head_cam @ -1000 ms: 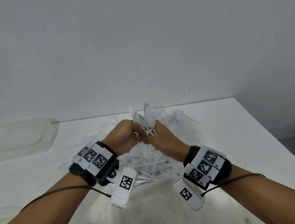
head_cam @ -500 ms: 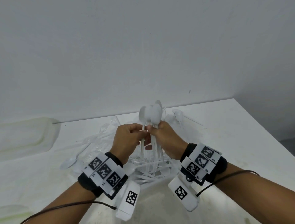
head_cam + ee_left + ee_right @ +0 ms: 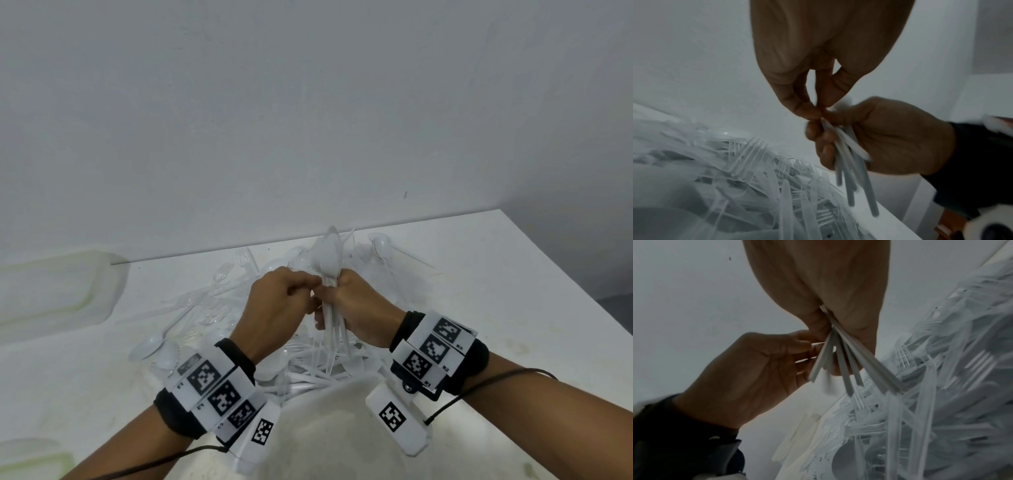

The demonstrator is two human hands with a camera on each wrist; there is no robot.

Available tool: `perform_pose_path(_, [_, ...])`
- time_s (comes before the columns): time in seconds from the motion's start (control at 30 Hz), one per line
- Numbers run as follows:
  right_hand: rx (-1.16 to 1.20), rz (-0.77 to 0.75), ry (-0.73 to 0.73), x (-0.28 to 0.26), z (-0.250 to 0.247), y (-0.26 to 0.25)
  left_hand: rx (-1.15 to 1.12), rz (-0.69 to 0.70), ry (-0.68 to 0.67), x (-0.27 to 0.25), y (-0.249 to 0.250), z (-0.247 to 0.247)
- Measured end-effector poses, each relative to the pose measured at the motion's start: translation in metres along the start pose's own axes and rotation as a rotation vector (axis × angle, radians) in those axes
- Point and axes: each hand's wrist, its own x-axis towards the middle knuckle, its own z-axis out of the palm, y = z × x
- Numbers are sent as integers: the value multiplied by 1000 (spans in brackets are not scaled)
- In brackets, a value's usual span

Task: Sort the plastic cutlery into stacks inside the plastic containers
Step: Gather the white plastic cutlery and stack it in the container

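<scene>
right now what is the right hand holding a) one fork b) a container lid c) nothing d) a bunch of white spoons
d: the right hand grips a bunch of white spoons, bowls up, handles fanning out below the fist, while the left hand pinches at the handles.

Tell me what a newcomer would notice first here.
A bunch of white spoons stands upright at the centre, gripped by the right hand while the left hand pinches at the handles. Beneath them a tangled heap of plastic cutlery sprawls over the white table.
</scene>
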Motion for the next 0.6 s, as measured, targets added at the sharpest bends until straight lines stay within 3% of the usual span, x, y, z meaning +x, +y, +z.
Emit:
perform_pose_path(0.13, [117,64,-109,-6,-2,-5,-306,-154,93,11,-6,-9])
perform_pose_path(0.27, [187,63,-227,-10,7,-8,-645,-265,-84,22,4,-12])
perform_pose_path(0.43, [137,94,-199,-9,10,-8,-717,-240,-56,22,5,-5])
perform_pose_path(0.6, [43,85,-181,-8,19,0,-490,-214,1,18,7,7])
